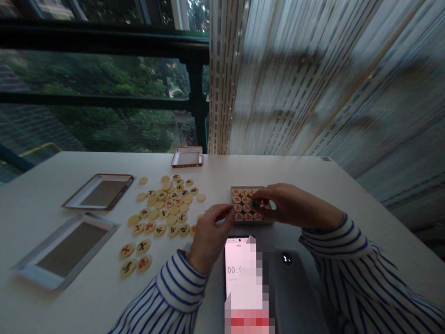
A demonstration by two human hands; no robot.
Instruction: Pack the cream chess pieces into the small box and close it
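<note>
Head view: just beyond the left hand (211, 239) and under the fingertips of the right hand (290, 204) sits a shallow box (248, 222), with red-marked discs (237, 208) already laid in four visible rows. The right hand covers its right part, so I cannot tell whether any slots there are unfilled. That hand pinches a dark-marked disc (256, 203) above the rows. The left hand's thumb and forefinger are drawn narrowly together by the box's left edge; whether anything is between them I cannot tell. Judging by what lies out, much remains: a scattered pile of loose discs (174, 210) spreads left of the left hand and beyond it, and four separate discs (127, 250) lie farther left in two short rows. All look round, thick and pale cream, some bearing red or black characters, others showing blank faces. The boxed ones show their red characters upwards, packed closely and neatly, unlike the pile, where some overlap.
</note>
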